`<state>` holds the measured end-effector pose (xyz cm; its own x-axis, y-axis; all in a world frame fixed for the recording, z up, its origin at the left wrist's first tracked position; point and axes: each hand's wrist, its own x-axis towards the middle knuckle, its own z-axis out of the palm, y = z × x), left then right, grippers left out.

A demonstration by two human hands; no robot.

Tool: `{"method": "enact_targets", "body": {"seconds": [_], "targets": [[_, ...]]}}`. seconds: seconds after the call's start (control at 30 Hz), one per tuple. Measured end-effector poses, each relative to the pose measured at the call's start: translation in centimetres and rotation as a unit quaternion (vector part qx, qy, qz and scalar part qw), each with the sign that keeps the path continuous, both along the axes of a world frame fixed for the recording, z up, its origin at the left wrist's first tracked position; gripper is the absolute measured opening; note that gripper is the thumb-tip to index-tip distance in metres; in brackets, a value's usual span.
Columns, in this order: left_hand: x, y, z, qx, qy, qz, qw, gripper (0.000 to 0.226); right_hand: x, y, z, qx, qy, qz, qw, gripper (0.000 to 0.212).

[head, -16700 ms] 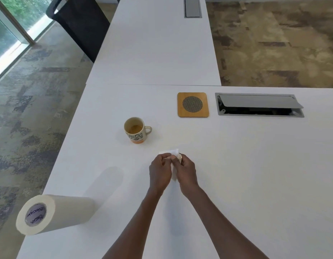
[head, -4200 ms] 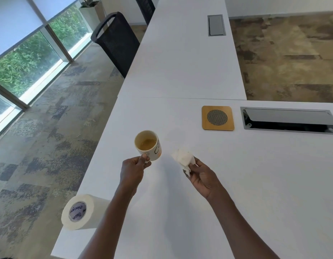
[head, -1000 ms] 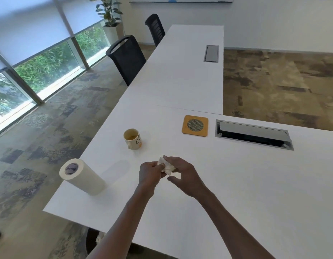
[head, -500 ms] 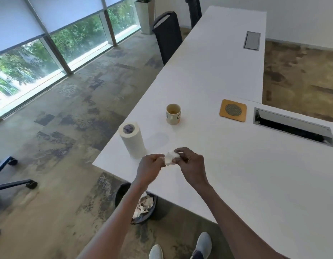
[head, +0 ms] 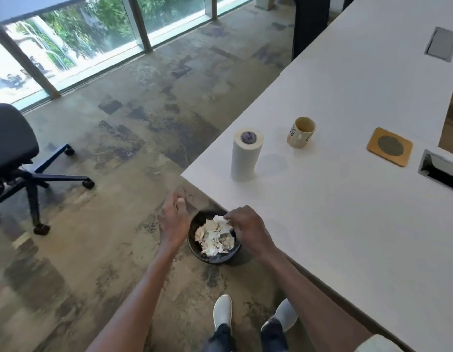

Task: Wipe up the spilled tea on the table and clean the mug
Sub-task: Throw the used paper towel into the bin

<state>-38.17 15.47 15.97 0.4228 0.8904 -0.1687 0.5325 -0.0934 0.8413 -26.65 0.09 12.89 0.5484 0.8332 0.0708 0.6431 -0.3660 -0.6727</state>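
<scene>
**Used tissue goes to the bin**

Both hands have left the table edge and now reach down over the bin [head: 195, 246] on the floor. Right hand [head: 247, 231] pinches the crumpled tissue [head: 219, 219] just above the paper waste already inside, probably so it falls straight in. Left hand [head: 172, 221] hangs beside the bin, fingers loose, holding nothing. On the table [head: 347, 224] the mug [head: 301, 132] stands upright, near the paper roll [head: 245, 154]; its cleaning seems not finished. A coaster [head: 389, 146] lies further right.

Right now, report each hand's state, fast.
Left hand: open, fingers loosely curled, holding nothing.
Right hand: pinching a crumpled paper towel above the trash bin.
</scene>
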Motion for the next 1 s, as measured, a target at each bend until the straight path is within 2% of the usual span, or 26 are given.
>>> {"method": "enact_targets", "body": {"seconds": [0.13,0.2,0.53,1.0], "targets": [[-1.5,0.6,-0.5,-0.019,0.026,-0.001,0.999,0.047,-0.1,2.0,-1.5,-0.092,-0.002,0.038,0.995,0.062],[-1.9,0.6,-0.7,-0.022,0.029,-0.002,0.999,0.048,0.2,2.7,-1.9,-0.094,-0.014,0.037,0.995,0.070],[-0.1,0.1,-0.7,-0.031,0.030,-0.028,0.999,0.048,1.7,1.1,-2.3,-0.063,-0.015,-0.031,0.997,0.046],[3.2,-3.4,-0.1,0.003,0.045,-0.071,0.996,0.048,2.9,-2.2,-1.7,-0.054,-0.013,-0.073,0.996,0.046]]}}
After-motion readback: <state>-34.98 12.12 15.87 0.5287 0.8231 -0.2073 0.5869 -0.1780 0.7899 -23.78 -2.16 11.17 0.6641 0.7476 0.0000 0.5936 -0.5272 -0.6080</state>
